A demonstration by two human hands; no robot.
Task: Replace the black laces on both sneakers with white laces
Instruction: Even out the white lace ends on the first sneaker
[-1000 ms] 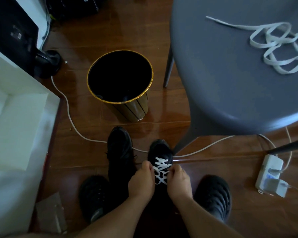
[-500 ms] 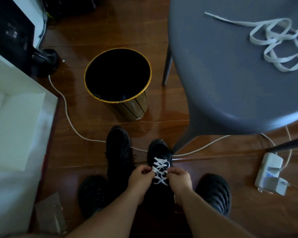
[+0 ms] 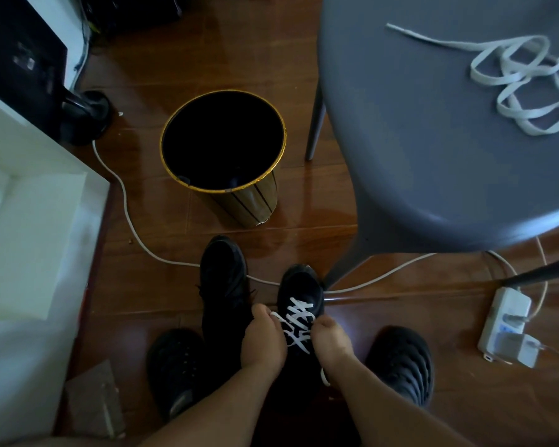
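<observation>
Roughly halfway: right sneaker (image 3: 299,304) laced white, both hands' fingers (image 3: 260,312) pinching that lace (image 3: 296,324); left sneaker (image 3: 225,285) apparently undone, spare white lace (image 3: 517,72) on chair (image 3: 417,124).

Two black sneakers stand side by side on the wooden floor, toes toward 12 o'clock. The right sneaker (image 3: 299,304) carries a white lace (image 3: 296,324) criss-crossed up its front. The left sneaker (image 3: 225,285), at its 9 o'clock, looks all black. A spare white lace (image 3: 510,75) lies loosely looped on the grey chair seat at 2 o'clock.
</observation>
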